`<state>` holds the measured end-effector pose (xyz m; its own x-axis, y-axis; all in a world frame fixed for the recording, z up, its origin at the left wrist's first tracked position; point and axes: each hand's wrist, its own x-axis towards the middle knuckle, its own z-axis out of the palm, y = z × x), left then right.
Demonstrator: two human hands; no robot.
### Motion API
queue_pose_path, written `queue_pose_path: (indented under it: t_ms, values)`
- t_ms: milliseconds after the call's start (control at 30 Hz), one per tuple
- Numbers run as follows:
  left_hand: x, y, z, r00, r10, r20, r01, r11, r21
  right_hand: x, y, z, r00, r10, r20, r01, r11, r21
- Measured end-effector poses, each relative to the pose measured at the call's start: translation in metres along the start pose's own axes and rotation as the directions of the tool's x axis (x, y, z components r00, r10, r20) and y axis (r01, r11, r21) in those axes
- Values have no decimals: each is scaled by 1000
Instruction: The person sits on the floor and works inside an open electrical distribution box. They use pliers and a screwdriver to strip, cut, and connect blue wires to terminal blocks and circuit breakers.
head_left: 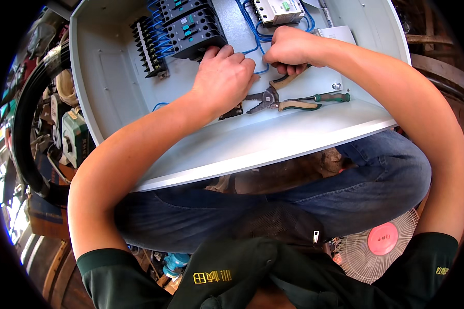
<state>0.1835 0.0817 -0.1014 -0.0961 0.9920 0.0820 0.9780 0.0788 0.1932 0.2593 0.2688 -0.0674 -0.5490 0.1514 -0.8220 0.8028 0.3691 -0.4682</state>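
Observation:
Both my hands are inside a light grey metal enclosure [314, 135]. My left hand [224, 77] is closed, its curled fingertips at the lower edge of a black contactor [191, 35]; what they grip, if anything, is hidden. My right hand [291, 51] pinches a thin blue wire [263, 70] below a white device with a green terminal [277, 10]. Just beneath the hands lie wire strippers [269, 98] with tan and black handles, jaws spread apart. A green-handled screwdriver [331, 97] rests beside them.
A black terminal strip [148, 49] with blue wires stands left of the contactor. Blue wire loops run across the back panel. The enclosure's near wall rises above my jeans [345, 172]. Outside are a black hose [23, 129] at left and a fan [381, 239] at lower right.

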Motion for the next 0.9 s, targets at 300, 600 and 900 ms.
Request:
queue_pose_path:
  t_ms: [300, 600, 900]
  values:
    - [0, -5, -8, 990, -5, 141, 12, 999, -49, 6, 2, 7, 1000, 19, 5, -19, 999, 44]
    - [19, 4, -25, 884, -190, 427, 257, 960, -107, 6, -3, 5, 994, 108, -5, -107, 991, 75]
    - [16, -3, -26, 956, -134, 261, 186, 964, -189, 7, -3, 3, 998, 58, -5, -58, 998, -26]
